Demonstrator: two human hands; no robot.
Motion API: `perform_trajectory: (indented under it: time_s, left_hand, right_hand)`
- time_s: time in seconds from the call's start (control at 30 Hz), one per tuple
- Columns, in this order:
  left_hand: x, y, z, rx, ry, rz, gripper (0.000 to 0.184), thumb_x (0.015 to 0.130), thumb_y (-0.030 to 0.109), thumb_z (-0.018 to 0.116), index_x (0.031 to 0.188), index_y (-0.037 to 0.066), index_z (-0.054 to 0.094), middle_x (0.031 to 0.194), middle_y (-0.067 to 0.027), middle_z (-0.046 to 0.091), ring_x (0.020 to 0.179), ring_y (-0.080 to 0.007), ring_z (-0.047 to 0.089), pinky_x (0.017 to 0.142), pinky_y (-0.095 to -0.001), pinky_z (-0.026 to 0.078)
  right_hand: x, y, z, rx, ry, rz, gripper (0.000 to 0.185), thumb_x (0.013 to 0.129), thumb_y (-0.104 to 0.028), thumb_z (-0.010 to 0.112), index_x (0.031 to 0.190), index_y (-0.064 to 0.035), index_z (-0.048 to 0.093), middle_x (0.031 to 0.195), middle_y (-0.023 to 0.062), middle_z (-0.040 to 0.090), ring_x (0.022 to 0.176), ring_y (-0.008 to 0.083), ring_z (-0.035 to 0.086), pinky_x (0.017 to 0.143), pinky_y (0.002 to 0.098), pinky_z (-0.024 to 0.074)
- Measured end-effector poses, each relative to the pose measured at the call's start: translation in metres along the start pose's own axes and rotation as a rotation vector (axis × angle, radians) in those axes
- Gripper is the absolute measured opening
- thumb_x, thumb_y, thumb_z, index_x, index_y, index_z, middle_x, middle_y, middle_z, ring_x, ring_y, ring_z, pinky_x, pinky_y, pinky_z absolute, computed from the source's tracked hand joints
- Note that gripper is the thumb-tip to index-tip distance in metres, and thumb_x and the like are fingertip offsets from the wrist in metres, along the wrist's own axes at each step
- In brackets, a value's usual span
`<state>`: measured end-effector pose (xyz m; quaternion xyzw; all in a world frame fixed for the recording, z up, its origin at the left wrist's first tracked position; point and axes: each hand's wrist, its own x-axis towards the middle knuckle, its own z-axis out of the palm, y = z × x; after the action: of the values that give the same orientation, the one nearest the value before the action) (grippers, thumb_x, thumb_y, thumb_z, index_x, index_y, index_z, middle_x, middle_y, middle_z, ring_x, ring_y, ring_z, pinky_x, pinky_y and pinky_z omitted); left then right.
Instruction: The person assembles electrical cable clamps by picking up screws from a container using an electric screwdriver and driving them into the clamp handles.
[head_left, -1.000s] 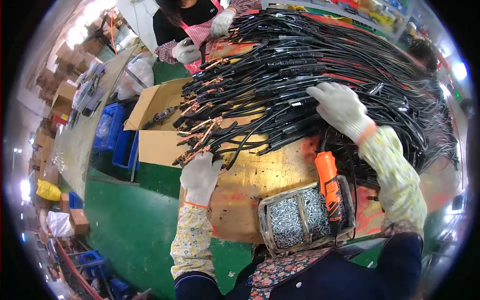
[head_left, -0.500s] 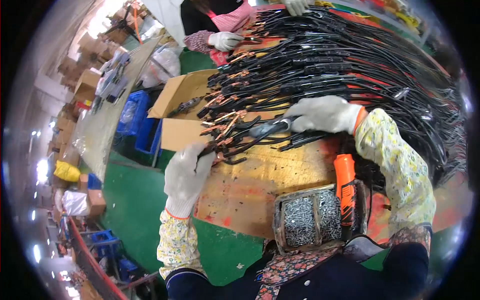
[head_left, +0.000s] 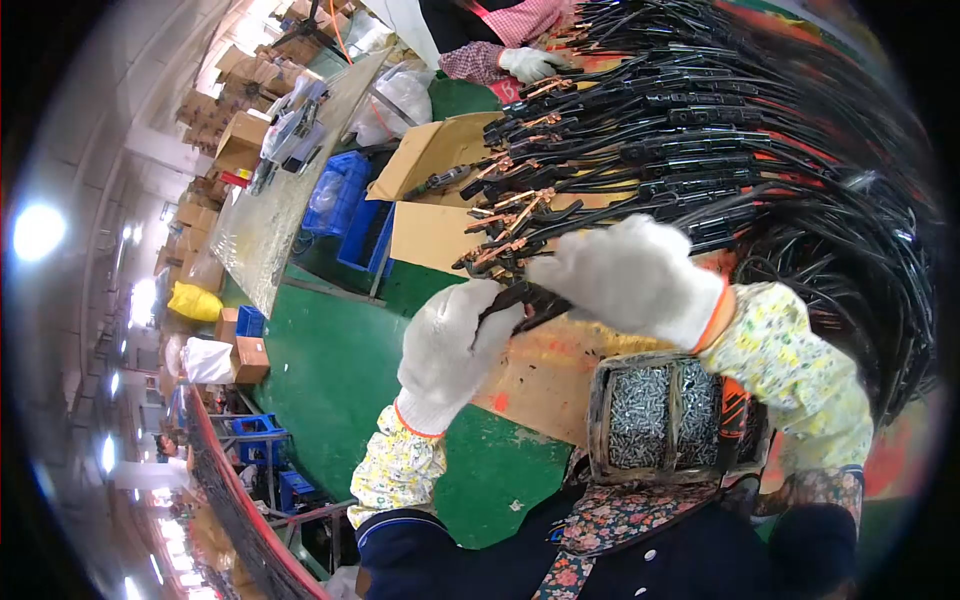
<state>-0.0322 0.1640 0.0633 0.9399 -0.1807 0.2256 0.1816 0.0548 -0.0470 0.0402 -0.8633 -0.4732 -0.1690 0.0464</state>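
My left hand [head_left: 455,345], in a pale work glove, is closed around one end of a black clamp-like cable end [head_left: 543,306]. My right hand [head_left: 635,275], gloved too, is closed over the other end of the same black part, and its palm hides most of it. Just beyond both hands lie black cables [head_left: 690,155] in rows, with copper-coloured jaws [head_left: 520,222] at their near ends. An orange and black power screwdriver [head_left: 735,412] stands below my right wrist, partly covered by the sleeve. Beside it is a divided tray [head_left: 598,425] of small silver screws.
Across the table a co-worker's gloved hand [head_left: 530,65] rests by the cable ends. An open cardboard box [head_left: 435,235] sits at the table's left edge. Further left are blue crates [head_left: 340,195], a long bench [head_left: 265,215] and the green floor [head_left: 340,360].
The view has turned, so the scene sits further right. My right hand has come left and down from the cable rows to meet my left hand at the black part.
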Motion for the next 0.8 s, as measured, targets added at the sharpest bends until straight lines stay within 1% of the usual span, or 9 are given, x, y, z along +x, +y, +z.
perform_trajectory:
  time_s: [0.1,0.2,0.3,0.43,0.53,0.6,0.7,0.77,0.8]
  left_hand:
    - [0.001,0.021,-0.016,-0.046,-0.064,-0.217,0.018,0.08,0.008,0.076,0.095,0.004,0.065,0.076,-0.0122,0.062,0.067,-0.0318,0.06,0.061,-0.0376,0.049]
    - [-0.004,0.019,-0.011,-0.215,-0.007,-0.333,0.02,0.081,0.005,0.073,0.1,0.004,0.065,0.078,-0.0119,0.061,0.065,-0.0268,0.057,0.061,-0.0347,0.046]
    - [0.002,0.04,0.028,-0.869,0.225,-0.565,0.022,0.086,0.01,0.073,0.104,0.002,0.063,0.082,-0.0095,0.06,0.066,-0.0188,0.054,0.06,-0.0304,0.044]
    - [0.005,0.023,0.075,-0.971,-0.256,-0.412,0.053,0.1,0.052,0.048,0.116,0.002,0.058,0.085,-0.0081,0.063,0.068,-0.0099,0.059,0.06,-0.0261,0.049]
    - [0.008,0.06,0.083,-1.443,-0.527,-0.703,0.088,0.094,0.081,0.024,0.119,0.003,0.058,0.075,-0.0057,0.062,0.054,-0.0122,0.058,0.049,-0.0275,0.048]
    - [0.011,0.083,0.082,-1.478,-0.511,-0.712,0.097,0.087,0.086,0.02,0.12,0.002,0.057,0.07,-0.0045,0.06,0.046,-0.014,0.054,0.043,-0.0287,0.044]
    - [0.003,0.11,0.102,-1.393,-0.573,-0.616,0.089,0.096,0.079,0.023,0.12,0.0,0.057,0.071,-0.0038,0.061,0.049,-0.0145,0.054,0.045,-0.0265,0.042]
    - [0.01,0.116,0.1,-1.359,-0.587,-0.476,0.069,0.1,0.063,0.035,0.118,0.001,0.056,0.08,-0.0039,0.063,0.062,-0.0121,0.058,0.055,-0.0253,0.046]
    - [0.013,0.116,0.097,-1.36,-0.552,-0.427,0.057,0.101,0.054,0.043,0.117,0.001,0.056,0.084,-0.0044,0.064,0.068,-0.0114,0.06,0.06,-0.0254,0.047]
  right_hand:
    - [0.008,-0.006,-0.014,0.022,-0.017,-0.048,0.012,0.086,-0.03,0.063,0.094,-0.0225,0.066,0.08,-0.0024,0.061,0.081,0.0197,0.068,0.069,0.0372,0.0528]
    - [0.0,0.008,-0.03,0.128,0.221,-0.082,0.015,0.078,-0.029,0.072,0.086,-0.0192,0.065,0.079,-0.0041,0.062,0.083,0.0195,0.064,0.084,0.0371,0.0518]
    - [-0.009,0.003,-0.028,0.026,0.354,-0.025,0.009,0.075,-0.026,0.071,0.078,-0.0187,0.066,0.077,-0.0052,0.062,0.085,0.0176,0.064,0.099,0.0398,0.0481]
    - [-0.048,0.015,-0.042,0.006,0.448,0.049,0.015,0.073,-0.024,0.072,0.087,-0.0184,0.069,0.086,-0.0046,0.065,0.093,0.0171,0.065,0.104,0.0436,0.0447]
    - [-0.091,0.015,-0.058,0.181,0.456,0.232,0.031,0.074,-0.025,0.077,0.102,-0.0152,0.071,0.096,0.0009,0.069,0.103,0.0193,0.065,0.104,0.0423,0.0449]
    - [-0.113,0.003,-0.015,1.056,0.901,0.586,0.04,0.084,-0.019,0.076,0.118,-0.0033,0.063,0.117,0.0093,0.065,0.11,0.0263,0.063,0.105,0.0429,0.0446]
    - [-0.093,0.007,-0.037,2.179,0.942,0.769,0.043,0.097,-0.01,0.063,0.135,0.0033,0.048,0.117,0.01,0.061,0.101,0.0188,0.065,0.098,0.0399,0.0535]
    - [-0.089,0.016,-0.043,2.301,0.843,0.636,0.036,0.099,-0.012,0.06,0.132,-0.0001,0.051,0.103,0.0078,0.063,0.085,0.0121,0.066,0.09,0.0379,0.0577]
    - [-0.082,0.012,-0.046,2.24,0.941,0.716,0.028,0.099,-0.013,0.062,0.124,-0.0031,0.055,0.087,0.0019,0.06,0.066,0.0076,0.058,0.075,0.0345,0.0588]
